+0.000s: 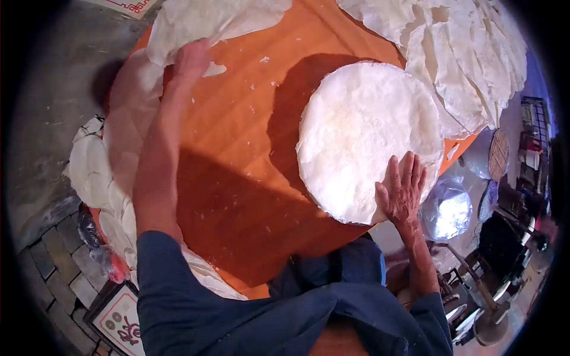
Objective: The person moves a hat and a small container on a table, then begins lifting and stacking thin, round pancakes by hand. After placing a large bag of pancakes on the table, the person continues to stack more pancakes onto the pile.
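Note:
A round stack of thin, pale sheets (pixel 362 130) lies on the orange cloth (pixel 231 160). On its lower right part rests my right hand (pixel 405 188), palm down with the fingers spread. My left hand (pixel 193 58) reaches to the upper left, at the edge of a pale, wrinkled sheet (pixel 214 22); its fingers are blurred, and a grip on the sheet cannot be made out. Small pale flakes lie scattered on the cloth between the hands.
Overlapping pale sheets (pixel 457 59) cover the upper right. More sheets (pixel 92 169) hang along the left edge. A shiny plastic bag (pixel 448 210) is right of my right hand, near a woven item (pixel 499 155) and cluttered gear. A framed panel (pixel 122 320) stands at lower left.

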Demonstrator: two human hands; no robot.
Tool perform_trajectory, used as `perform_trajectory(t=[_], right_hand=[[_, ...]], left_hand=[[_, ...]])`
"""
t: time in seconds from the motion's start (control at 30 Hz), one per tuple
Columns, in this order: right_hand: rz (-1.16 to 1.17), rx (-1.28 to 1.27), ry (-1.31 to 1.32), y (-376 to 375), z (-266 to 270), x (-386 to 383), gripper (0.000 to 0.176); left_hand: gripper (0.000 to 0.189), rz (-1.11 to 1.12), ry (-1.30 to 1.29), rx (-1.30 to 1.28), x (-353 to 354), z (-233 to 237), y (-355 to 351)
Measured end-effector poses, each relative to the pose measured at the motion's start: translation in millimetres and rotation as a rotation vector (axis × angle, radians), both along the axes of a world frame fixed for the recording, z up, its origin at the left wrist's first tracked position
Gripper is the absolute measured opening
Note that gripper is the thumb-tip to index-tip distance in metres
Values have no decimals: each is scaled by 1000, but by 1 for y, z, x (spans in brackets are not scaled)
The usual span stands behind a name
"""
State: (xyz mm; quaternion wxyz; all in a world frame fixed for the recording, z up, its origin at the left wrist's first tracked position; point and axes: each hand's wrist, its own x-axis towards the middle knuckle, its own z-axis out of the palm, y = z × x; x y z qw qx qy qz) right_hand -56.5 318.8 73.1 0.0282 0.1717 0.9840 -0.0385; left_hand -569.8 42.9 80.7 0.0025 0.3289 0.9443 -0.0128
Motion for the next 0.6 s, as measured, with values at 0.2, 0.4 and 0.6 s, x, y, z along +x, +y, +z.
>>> perform_trajectory(t=[0.2,0.4,0.6], right_hand=[[7,19,29,0,-4,3,64],[28,21,12,-1,-1,6,65],[197,-305,389,-61,57,-28,37]], left_hand=[[31,-265,72,252,89,48,-134],[34,-157,-109,46,322,34,-234],[39,-19,-334,294,470,25,-208]])
